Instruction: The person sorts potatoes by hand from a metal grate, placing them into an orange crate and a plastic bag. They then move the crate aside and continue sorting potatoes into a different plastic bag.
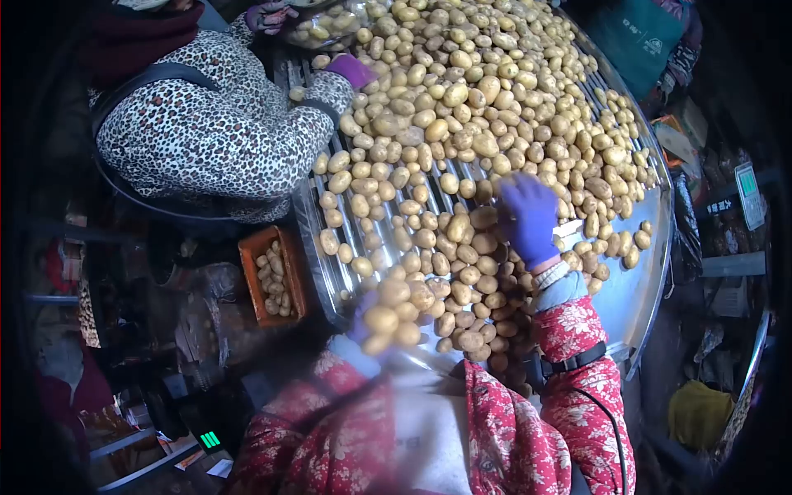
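Note:
My left hand (360, 320), in a purple glove and smeared by motion, is near the front edge of the round metal sorting table (635, 285). A cluster of potatoes (388, 318) rests in it, blurred along with the hand and hiding most of its fingers. Further right, my right hand (528, 216), also purple-gloved, reaches palm down over the loose potatoes (462, 227), its fingers stretched forward and slightly blurred. A small pale scrap (568, 228) lies beside its wrist. Between my two hands, more potatoes (474, 309) cover the slats down to my front.
At the left a person in a leopard-print top (206, 124) reaches a gloved hand (353, 71) into the heap. An orange crate (272, 276) with potatoes stands below. Another person in a green apron (635, 41) is across the table. A digital display (749, 194) stands right.

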The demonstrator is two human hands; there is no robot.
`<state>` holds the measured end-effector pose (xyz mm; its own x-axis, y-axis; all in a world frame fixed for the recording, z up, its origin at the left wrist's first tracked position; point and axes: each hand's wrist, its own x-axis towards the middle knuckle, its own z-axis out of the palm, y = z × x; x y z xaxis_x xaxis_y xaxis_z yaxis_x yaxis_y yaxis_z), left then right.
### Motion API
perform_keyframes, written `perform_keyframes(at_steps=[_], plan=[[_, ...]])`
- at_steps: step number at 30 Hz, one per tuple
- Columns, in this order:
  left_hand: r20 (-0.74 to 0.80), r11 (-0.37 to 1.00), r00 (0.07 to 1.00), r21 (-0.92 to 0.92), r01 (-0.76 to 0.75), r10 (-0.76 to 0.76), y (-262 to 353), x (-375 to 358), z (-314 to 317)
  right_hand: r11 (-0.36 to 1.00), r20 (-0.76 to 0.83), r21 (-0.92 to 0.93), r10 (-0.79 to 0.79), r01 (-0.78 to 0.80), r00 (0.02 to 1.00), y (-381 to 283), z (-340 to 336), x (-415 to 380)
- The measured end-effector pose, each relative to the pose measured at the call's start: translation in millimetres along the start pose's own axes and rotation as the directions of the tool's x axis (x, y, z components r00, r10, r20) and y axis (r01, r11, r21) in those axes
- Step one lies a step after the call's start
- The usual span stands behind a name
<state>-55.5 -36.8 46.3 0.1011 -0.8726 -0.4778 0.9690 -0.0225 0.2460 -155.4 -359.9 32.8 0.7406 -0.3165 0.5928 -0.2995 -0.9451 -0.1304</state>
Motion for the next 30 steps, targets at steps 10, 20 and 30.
perform_keyframes(at_steps=[10,20,30], plan=[[-0.003,0.999,1.0,0.014,-0.03,0.03,-0.6,-8.2,-7.3,0.225,0.665,0.689,0.181,-0.689,0.725,32.0,36.1,-6.2],[0.011,0.998,1.0,0.064,-0.002,0.001,1.0,4.0,-6.0,0.79,0.564,0.453,0.104,-0.412,0.819,-21.4,-7.8,-43.5],[0.009,0.996,1.0,0.085,-0.022,0.021,-1.2,1.0,-7.6,-0.648,0.805,0.503,0.112,-0.572,0.582,9.2,-14.0,-67.5]])
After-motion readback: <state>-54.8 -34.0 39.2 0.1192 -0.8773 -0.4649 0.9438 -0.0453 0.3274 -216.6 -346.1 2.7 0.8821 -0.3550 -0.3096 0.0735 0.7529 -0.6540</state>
